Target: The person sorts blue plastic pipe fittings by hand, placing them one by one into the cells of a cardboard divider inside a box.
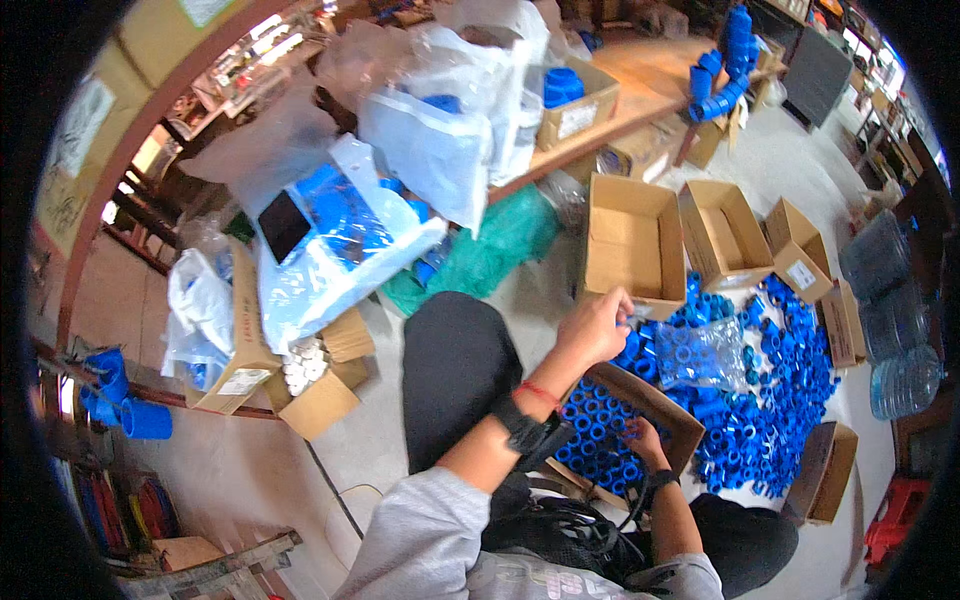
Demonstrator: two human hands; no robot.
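My left hand (596, 328), a red cord and black strap at its wrist, is raised beside the near edge of an empty cardboard box (636, 244). Its fingers are curled, and whether they hold anything cannot be told. Lower down, my right hand (643, 441) is inside an open cardboard box (679, 416), over blue plastic pipe fittings (596, 427) standing in close rows with their round openings up. Its fingertips are blurred, so any grip is unclear. A large loose pile of blue fittings (780, 405) lies on the floor to the right, with a clear plastic bag of fittings (701, 352) on it.
More open cardboard boxes (724, 225) stand behind the pile, another (825, 472) at its right. Large clear water bottles (904, 382) line the right side. A wooden bench (637, 82) and plastic bags (435, 142) are beyond. White fittings (306, 365) fill a box at left.
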